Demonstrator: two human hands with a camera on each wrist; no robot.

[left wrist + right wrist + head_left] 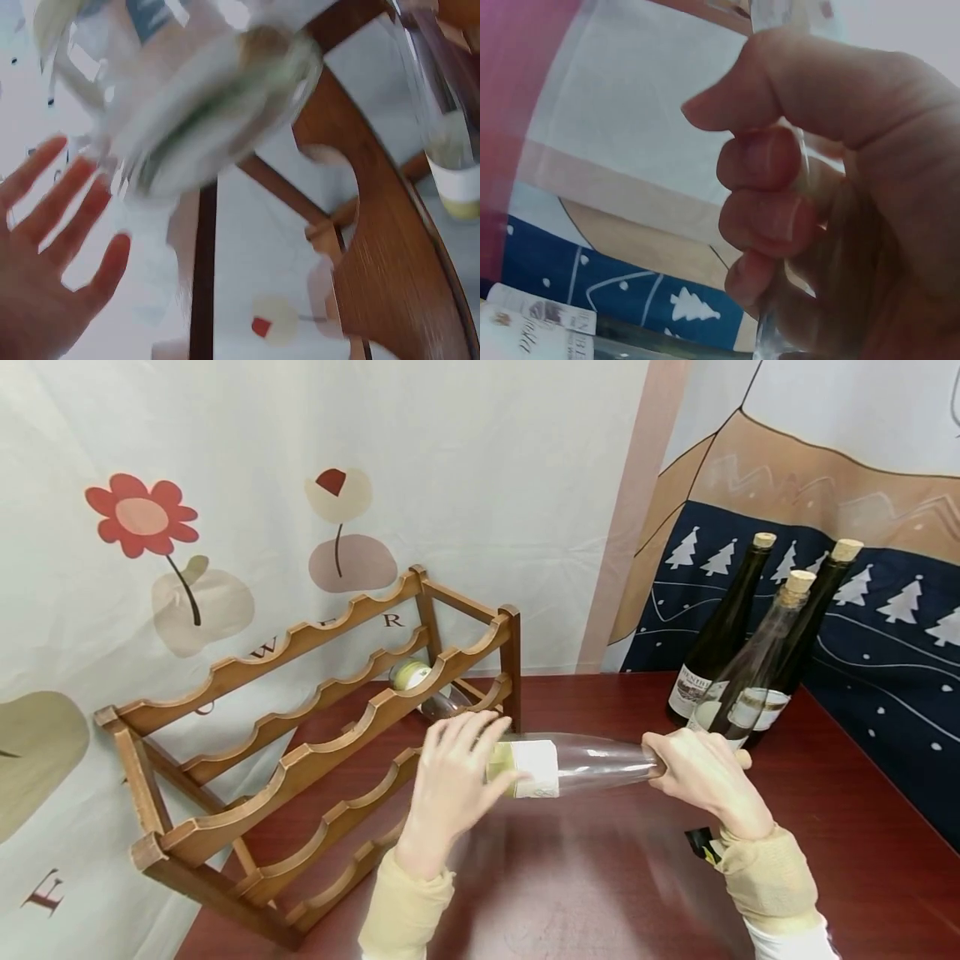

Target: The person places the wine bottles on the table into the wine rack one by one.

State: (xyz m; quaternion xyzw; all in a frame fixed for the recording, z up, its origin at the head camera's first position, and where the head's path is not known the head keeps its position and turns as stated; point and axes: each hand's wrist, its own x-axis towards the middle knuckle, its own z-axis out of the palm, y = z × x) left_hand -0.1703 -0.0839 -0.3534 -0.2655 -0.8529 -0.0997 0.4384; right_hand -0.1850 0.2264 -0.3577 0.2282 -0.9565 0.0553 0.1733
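A clear glass wine bottle (603, 763) with a white and yellow-green label lies level above the table. My right hand (708, 777) grips it round the neck, and the corked end pokes out past that hand; in the right wrist view the fingers (769, 217) curl round the glass. My left hand (453, 785) is beside the base end, its fingers spread and fairly straight. The left wrist view shows the blurred bottle base (217, 127) close to those fingertips; contact is unclear. Left of the bottle stands a wooden wine rack (303, 760).
Another clear bottle (442, 702) lies in the rack's lower tier, at the far end. Two dark corked bottles (723, 618) and a clear corked one (767, 647) stand at the back right. Near my right sleeve lies a small black item (702, 843) on the red-brown table (585, 885).
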